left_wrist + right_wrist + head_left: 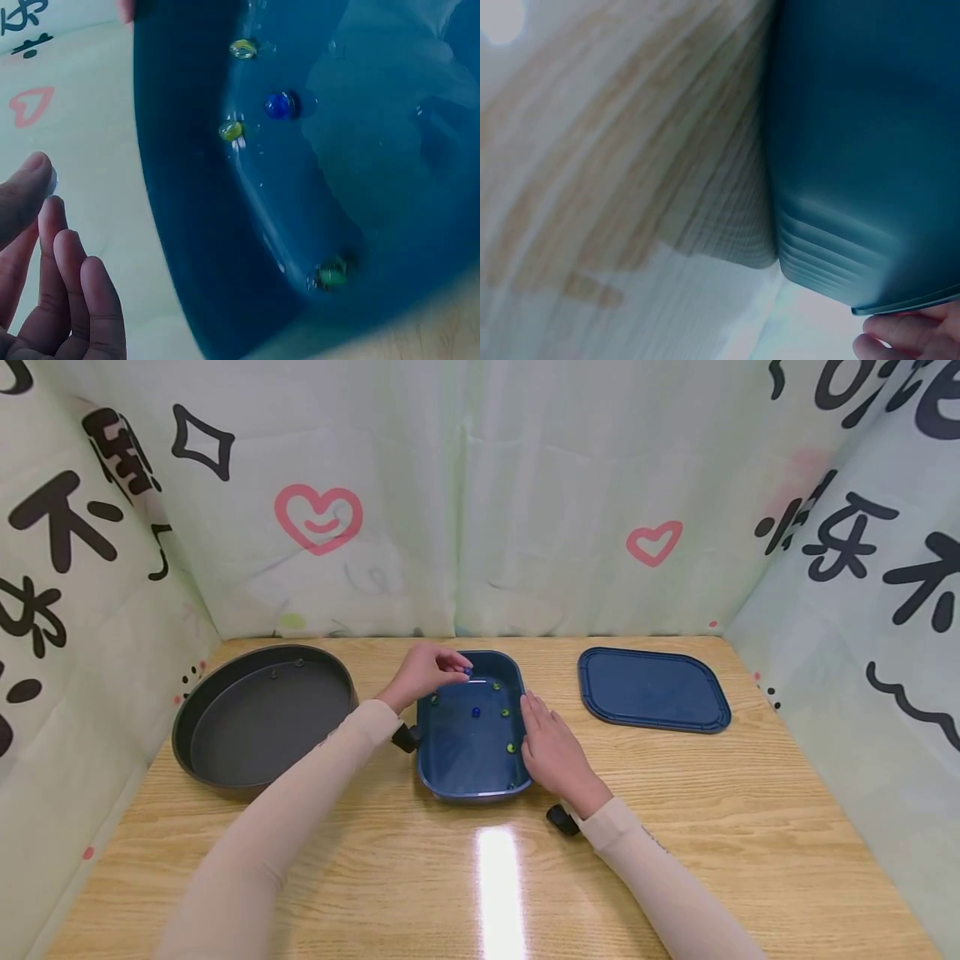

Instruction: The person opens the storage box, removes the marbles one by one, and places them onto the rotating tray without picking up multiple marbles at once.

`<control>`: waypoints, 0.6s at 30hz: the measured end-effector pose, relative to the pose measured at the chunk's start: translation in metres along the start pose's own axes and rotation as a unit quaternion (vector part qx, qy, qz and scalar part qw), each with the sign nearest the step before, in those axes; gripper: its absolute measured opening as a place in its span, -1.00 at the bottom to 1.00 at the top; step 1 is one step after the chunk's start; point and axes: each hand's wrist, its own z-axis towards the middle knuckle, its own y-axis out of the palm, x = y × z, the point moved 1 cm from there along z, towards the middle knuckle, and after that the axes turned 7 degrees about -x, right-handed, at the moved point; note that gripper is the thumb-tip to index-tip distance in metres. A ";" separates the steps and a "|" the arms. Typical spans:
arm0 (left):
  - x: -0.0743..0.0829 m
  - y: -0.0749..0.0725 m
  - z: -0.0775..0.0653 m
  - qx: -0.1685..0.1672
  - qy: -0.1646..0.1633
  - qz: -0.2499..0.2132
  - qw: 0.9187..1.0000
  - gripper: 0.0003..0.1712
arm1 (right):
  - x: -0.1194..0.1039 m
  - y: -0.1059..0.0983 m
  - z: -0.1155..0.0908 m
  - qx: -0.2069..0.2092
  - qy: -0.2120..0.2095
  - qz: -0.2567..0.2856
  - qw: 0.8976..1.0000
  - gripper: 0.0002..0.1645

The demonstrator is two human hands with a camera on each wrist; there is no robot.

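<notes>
A blue marble (468,671) is pinched between the thumb and fingertips of my left hand (426,673), above the far end of a deep blue rectangular tub (450,768). In the left wrist view the same hand (64,277) partly hides that marble (52,182). Several marbles lie on the tub's floor, among them a blue marble (476,712) and a yellow-green marble (511,748). My right hand (557,750) rests against the tub's right side with its fingers fairly straight. Its fingertips (904,330) show by the rim in the right wrist view.
On the left stands a round dark pan (255,727) with two small round spots on its far inner wall. A flat blue lid (652,689) lies to the right on the wooden table (390,877). Printed curtains (465,527) enclose the back and sides.
</notes>
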 end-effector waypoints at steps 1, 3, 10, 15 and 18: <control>0.000 0.002 0.002 0.000 -0.003 -0.003 1.000 -0.75 | 0.000 0.000 0.000 0.000 0.000 0.000 1.000 -0.29; 0.002 0.006 0.007 0.000 -0.010 -0.008 1.000 -0.75 | 0.000 0.000 0.000 0.000 0.001 0.000 1.000 -0.29; 0.001 0.018 0.019 0.003 -0.024 -0.009 1.000 -0.75 | -0.001 -0.001 0.000 -0.003 0.005 -0.001 1.000 -0.29; -0.002 0.024 0.027 -0.002 -0.043 0.000 0.999 -0.77 | 0.000 -0.001 0.000 0.000 0.001 0.002 1.000 -0.29; -0.004 0.028 0.032 -0.009 -0.053 0.008 0.999 -0.77 | 0.001 0.000 0.000 0.003 -0.002 0.003 1.000 -0.29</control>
